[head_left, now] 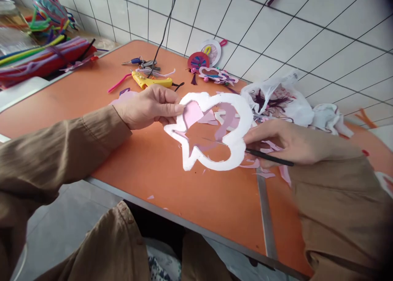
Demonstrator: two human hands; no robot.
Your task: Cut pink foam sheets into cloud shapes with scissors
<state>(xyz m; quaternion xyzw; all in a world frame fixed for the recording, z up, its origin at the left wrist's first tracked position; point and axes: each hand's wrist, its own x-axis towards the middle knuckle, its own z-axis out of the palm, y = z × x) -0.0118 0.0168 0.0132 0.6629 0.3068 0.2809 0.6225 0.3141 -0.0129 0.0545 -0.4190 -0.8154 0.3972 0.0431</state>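
My left hand [156,105] pinches the left edge of a white cut-out frame [241,105], shaped with rounded lobes and points, between thumb and fingers. The frame is held up above the table, with pink and mauve paper showing at its inner edges. At the frame's right side is my right hand [276,139], closed around a slim black-handled tool [272,157]. A thin tip seems to show inside the frame's opening, but its exact kind I cannot make out. Pink paper scraps [265,174] lie under and beside my right hand.
On the orange table [147,162] lie a yellow glue gun [150,81], keys [150,64] and finished round ornaments [198,62]. A white plastic bag [294,105] stands by the tiled wall. Bundled pipe cleaners [46,60] are at the left. A dark cable rises from the table.
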